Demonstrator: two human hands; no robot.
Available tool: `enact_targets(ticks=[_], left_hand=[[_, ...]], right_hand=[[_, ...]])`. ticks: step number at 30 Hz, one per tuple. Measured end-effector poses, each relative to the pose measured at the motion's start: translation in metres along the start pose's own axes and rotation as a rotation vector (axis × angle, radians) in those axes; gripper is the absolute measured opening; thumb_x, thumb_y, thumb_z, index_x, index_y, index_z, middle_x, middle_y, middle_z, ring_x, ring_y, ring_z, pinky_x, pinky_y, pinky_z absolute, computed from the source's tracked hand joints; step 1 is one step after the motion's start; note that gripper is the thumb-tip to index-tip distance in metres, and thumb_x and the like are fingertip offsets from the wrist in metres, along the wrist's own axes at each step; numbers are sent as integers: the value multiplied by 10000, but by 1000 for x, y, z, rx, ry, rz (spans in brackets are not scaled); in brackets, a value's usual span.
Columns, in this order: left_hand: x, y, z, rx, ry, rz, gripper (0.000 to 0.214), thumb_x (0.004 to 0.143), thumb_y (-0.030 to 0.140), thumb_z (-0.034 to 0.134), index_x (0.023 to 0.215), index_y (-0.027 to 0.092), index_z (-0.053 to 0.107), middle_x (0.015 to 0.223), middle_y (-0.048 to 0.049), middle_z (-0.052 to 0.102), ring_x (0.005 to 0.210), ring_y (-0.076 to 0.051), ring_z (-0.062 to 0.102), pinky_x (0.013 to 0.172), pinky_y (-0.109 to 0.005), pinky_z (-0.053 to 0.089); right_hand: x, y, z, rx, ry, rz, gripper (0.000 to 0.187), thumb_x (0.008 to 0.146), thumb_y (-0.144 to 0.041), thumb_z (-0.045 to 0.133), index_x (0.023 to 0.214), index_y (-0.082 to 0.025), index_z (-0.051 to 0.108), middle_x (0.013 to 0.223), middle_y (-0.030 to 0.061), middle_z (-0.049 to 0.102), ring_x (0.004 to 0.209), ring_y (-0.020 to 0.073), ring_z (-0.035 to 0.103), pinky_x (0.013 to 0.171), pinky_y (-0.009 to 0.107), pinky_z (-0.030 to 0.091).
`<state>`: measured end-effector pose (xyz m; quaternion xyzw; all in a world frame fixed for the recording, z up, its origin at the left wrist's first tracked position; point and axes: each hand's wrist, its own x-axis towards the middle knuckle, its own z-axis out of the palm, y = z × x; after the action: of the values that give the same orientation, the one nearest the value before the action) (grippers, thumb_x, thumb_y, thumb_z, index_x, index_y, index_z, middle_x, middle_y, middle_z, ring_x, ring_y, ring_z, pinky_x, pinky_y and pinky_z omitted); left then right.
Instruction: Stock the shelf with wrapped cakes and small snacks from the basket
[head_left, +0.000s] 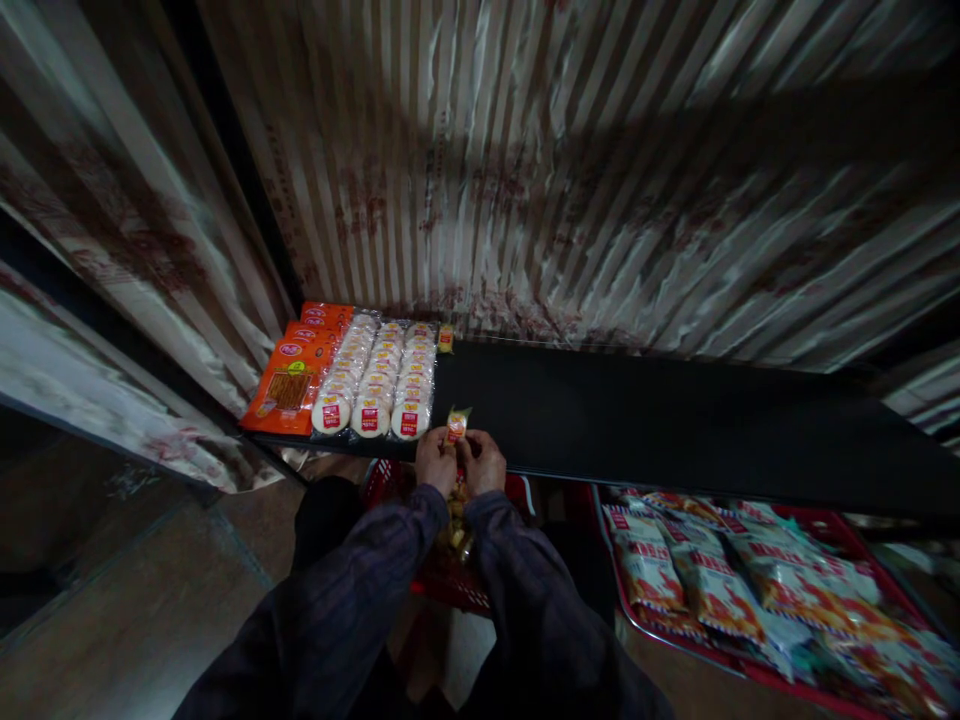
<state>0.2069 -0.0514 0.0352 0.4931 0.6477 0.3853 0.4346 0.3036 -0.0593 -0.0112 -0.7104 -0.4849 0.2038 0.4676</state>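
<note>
In the head view, your left hand (436,462) and right hand (484,462) are close together at the front edge of the black shelf (675,420). Both are pinched narrow on one small packet (456,426), the left holding its left side and the right its right side. The small packet is orange and white and stands roughly upright over the shelf's front edge.

Just to its left, three rows of round white cakes (379,375) in clear wrap run from the front of the shelf to the back. Flat orange packs (294,378) lie overlapping beside them at the shelf's left end. One more little packet (446,338) sits at the back, by the far end of the cake rows.

Below your wrists there is a red basket (444,588) with wrapped sweets in it, partly hidden by your sleeves. Lower right, a red tray (679,645) is filled with snack bags (712,585). A striped, crinkled sheet (600,200) hangs behind the shelf.
</note>
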Motion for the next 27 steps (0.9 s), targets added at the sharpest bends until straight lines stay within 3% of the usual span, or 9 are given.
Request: enact_targets(ticks=[5,15,27], left_hand=[[9,1,6,27,-44,-11,333,806,25,543,1099,109,678,1204,-135,679,1113,-193,649,1005,-292,497],[17,16,9,46,-96,-81,378,842,56,513,1191,127,639,1278,-126,661,1189,-178,623,1037,-275,468],[36,46,13,132,-116,-113,400,847,118,521,1227,97,646,1314,-165,651,1263,-219,584,1062,-281,428]], right_hand=[[12,-2,0,-51,-22,33,293,791,-413,520,882,-183,677,909,116,744,833,242,691,810,357,527],[32,-10,3,-120,-29,134,143,768,-331,548,807,-225,636,856,67,737,811,221,684,768,322,504],[60,-19,12,-186,-47,142,49,782,-253,543,759,-247,586,809,16,683,759,172,624,689,254,438]])
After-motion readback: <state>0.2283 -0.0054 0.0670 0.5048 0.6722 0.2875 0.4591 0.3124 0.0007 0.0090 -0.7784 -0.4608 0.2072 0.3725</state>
